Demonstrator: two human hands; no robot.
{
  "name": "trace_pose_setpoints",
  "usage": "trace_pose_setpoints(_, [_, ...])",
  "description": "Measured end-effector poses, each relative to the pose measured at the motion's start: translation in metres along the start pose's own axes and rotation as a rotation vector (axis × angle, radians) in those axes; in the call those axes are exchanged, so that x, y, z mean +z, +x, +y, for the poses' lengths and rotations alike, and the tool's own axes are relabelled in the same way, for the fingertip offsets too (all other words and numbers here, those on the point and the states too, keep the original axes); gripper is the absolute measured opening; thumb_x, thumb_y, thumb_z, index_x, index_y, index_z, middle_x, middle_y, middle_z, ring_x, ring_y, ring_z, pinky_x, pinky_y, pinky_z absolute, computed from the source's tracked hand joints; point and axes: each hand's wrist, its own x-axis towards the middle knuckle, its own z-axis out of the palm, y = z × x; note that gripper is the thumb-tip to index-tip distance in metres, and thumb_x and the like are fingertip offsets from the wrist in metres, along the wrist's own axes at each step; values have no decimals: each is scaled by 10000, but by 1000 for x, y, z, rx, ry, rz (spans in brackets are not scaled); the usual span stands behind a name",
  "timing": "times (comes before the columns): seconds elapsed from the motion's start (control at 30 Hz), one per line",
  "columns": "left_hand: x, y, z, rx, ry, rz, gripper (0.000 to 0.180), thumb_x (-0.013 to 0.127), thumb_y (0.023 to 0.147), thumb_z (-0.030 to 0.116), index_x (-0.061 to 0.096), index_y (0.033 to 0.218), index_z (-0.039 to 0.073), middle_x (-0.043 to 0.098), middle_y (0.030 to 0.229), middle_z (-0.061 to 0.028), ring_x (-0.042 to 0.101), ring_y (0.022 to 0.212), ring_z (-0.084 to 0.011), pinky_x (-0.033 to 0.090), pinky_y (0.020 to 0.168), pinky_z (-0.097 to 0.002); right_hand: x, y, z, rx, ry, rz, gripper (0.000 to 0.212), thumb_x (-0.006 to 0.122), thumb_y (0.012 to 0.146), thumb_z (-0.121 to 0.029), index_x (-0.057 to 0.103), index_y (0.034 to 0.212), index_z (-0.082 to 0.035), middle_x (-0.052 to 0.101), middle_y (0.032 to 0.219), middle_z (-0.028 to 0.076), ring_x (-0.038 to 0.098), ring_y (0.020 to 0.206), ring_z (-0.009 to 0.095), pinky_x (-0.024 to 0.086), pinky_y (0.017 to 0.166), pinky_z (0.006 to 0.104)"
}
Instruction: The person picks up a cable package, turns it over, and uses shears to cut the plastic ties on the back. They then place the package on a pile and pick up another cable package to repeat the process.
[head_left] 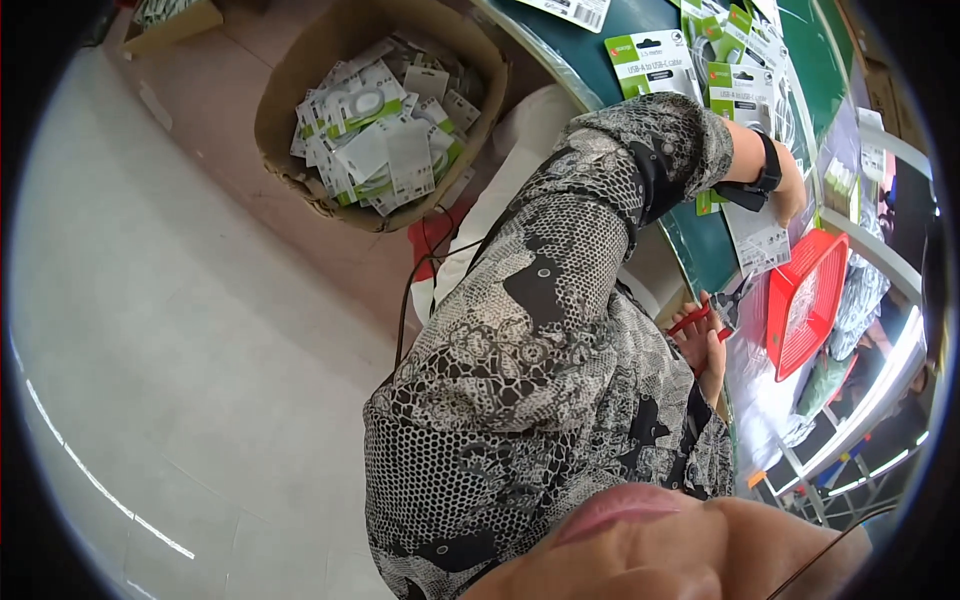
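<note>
My left hand, with a black band on its wrist, reaches over the green tabletop. Its fingers are hidden from here. Just below it is a white cable package with its printed back showing; whether the hand grips it is unclear. Several green-and-white cable packages lie past the wrist, some overlapping. Closer to my body, at the table edge, my right hand is closed around red-handled pliers. Their grey metal jaws point toward the table.
A red plastic basket stands on the work surface beyond my hands. On the floor beside the table, an open cardboard box holds a heap of cable packages. Dark cords hang near a white seat-like surface. Metal rails rise beyond the basket.
</note>
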Motion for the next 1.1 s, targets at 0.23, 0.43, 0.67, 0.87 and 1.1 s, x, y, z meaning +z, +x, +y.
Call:
trace_pose_setpoints(0.23, [-5, -23, 7, -45, -81, 75, 470, 544, 894, 433, 666, 1132, 46, 661, 1124, -125, 600, 1029, -287, 454, 875, -438, 7, -5, -6, -51, 70, 3, 698, 575, 924, -318, 273, 1450, 28, 507, 1240, 138, 540, 1121, 252, 486, 927, 413])
trace_pose_setpoints(0.43, [-6, -45, 14, -73, 4, 108, 446, 564, 873, 466, 705, 1059, 85, 660, 1115, -128, 603, 1052, -282, 461, 867, -410, -10, -14, 11, -35, 138, 10, 687, 573, 925, -320, 282, 1451, 14, 507, 1240, 137, 540, 1102, 240, 492, 908, 405])
trace_pose_setpoints(0.67, [60, -13, -43, 189, -154, 34, 451, 635, 821, 457, 712, 1001, 50, 675, 989, -120, 618, 952, -280, 464, 828, -401, -22, -23, 73, -73, 288, -13, 701, 583, 923, -359, 289, 1475, -40, 528, 1271, 110, 534, 1143, 235, 469, 928, 398])
trace_pose_setpoints(0.87, [-9, -153, -39, -464, -181, 4, 499, 634, 846, 475, 676, 1133, 69, 693, 974, -86, 616, 903, -187, 485, 803, -329, -30, 28, 63, -177, 200, -241, 607, 539, 944, -281, 332, 1461, -39, 536, 1268, 105, 547, 1113, 205, 464, 909, 356])
trace_pose_setpoints(1.1, [-77, -80, -32, -632, -264, 606, 458, 668, 822, 436, 710, 943, -4, 698, 820, -74, 646, 773, -189, 500, 724, -314, -115, -20, 59, -341, 289, -150, 617, 568, 925, -314, 369, 1437, -33, 554, 1234, 93, 552, 1101, 188, 459, 907, 338])
